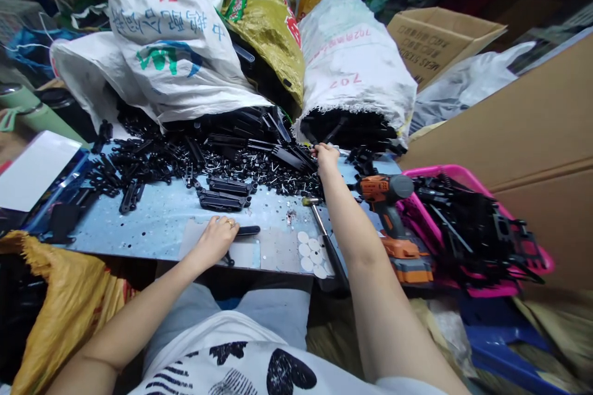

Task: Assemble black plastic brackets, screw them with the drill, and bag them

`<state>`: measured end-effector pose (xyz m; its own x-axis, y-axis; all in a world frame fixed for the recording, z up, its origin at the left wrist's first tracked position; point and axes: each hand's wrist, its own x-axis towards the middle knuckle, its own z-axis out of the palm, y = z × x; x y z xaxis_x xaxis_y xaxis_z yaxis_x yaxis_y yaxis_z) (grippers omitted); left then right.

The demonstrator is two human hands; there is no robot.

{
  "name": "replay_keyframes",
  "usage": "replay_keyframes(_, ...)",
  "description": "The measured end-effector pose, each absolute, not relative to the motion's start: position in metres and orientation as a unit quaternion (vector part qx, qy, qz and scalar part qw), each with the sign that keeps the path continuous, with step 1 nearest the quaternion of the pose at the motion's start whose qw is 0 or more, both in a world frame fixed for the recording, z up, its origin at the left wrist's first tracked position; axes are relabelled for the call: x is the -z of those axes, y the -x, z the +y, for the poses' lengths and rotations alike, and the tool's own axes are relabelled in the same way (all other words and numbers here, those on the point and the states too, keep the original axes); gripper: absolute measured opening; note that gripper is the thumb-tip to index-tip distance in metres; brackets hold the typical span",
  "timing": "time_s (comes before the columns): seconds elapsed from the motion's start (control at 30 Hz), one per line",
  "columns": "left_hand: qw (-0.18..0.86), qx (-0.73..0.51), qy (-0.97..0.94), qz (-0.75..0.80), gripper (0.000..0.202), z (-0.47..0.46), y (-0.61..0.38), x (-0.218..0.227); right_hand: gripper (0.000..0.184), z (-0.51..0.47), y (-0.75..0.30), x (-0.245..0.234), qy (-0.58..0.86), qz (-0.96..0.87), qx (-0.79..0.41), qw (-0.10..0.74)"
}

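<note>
Near the front edge of the table, my left hand [218, 239] is closed over a slim black plastic part [249, 230], whose end sticks out to the right of the fingers. A smaller black piece [228, 259] shows just below that hand. My right hand [327, 155] is stretched forward to the pile of small black parts [273, 170], by the mouth of the white sack marked 702 [356, 77]. Its fingers look pinched together; what lies between them is hidden. Several long black assembled parts [225, 193] lie side by side beyond my left hand.
A hammer [324, 234] and an orange cordless drill [386, 210] lie by my right forearm. A pink basket [463, 179] of black parts stands at the right. White discs [311, 253] sit near the front edge. Another white sack [171, 37] and a yellow sack [269, 18] stand behind.
</note>
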<state>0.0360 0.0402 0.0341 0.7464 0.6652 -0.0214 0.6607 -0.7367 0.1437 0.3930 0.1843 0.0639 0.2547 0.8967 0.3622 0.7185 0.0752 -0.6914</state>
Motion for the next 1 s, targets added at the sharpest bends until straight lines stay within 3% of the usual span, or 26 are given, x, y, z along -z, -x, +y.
replay_keyframes(0.1, 0.102, -0.004, -0.917, 0.385, 0.029, 0.038, -0.032, -0.030, 0.044, 0.137, -0.387, -0.051, 0.648, -0.598, -0.190, 0.431)
replay_keyframes(0.2, 0.148, -0.018, -0.921, 0.360, 0.037, 0.039, -0.039, -0.024, 0.033, 0.080, -0.367, -0.036, 0.599, -0.607, -0.315, 0.417)
replay_keyframes(0.33, 0.165, -0.013, -0.919, 0.357, 0.027, 0.045, -0.045, -0.017, 0.032, 0.013, -0.340, -0.022, 0.509, -0.640, -0.465, 0.339)
replay_keyframes(0.43, 0.158, -0.017, -0.917, 0.365, 0.025, 0.047, -0.038, -0.015, 0.030, -0.019, -0.334, -0.017, 0.523, -0.704, -0.409, 0.253)
replay_keyframes(0.57, 0.159, -0.039, -0.923, 0.349, 0.027, 0.046, -0.035, -0.013, 0.038, -0.030, -0.320, -0.013, 0.550, -0.800, -0.222, 0.091)
replay_keyframes(0.67, 0.160, -0.027, -0.924, 0.345, 0.029, 0.045, -0.040, -0.014, 0.035, -0.024, -0.298, -0.013, 0.514, -0.848, -0.127, 0.018)
replay_keyframes(1.0, 0.174, -0.007, -0.925, 0.337, 0.034, 0.049, -0.041, -0.022, 0.042, -0.019, -0.273, -0.029, 0.499, -0.853, -0.128, -0.086)
